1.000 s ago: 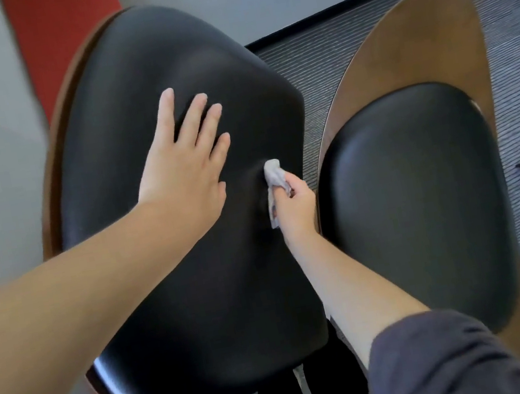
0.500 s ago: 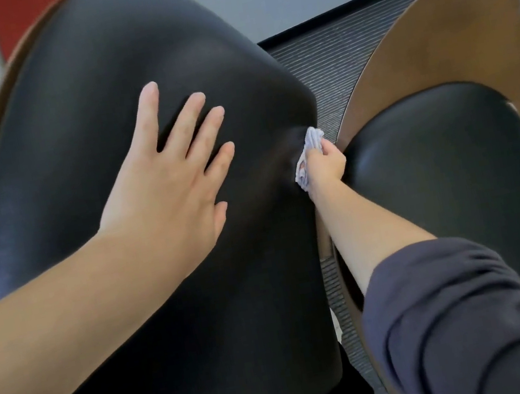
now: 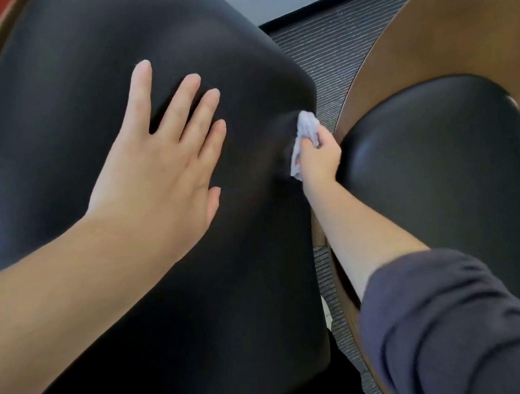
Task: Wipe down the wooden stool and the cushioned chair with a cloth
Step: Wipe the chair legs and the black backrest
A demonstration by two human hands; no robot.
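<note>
We note the cloth [image 3: 304, 133], pale and bunched, pressed against the right edge of the chair's large black cushion [image 3: 135, 323], at a crease in the upholstery. The right hand [image 3: 316, 160] grips the cloth in curled fingers. The left hand [image 3: 156, 166] lies flat on the cushion's upper middle, fingers straight and spread. Right of that cushion stands a smaller black cushion [image 3: 440, 182] set in a wooden shell [image 3: 432, 38]. Beyond the large cushion's upper right edge we record grey ribbed carpet [image 3: 322, 47].

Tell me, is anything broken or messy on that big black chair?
Nothing looks broken or spilled. The black cushion is smooth, only creased at its right edge where the right hand presses the cloth into it.
</note>
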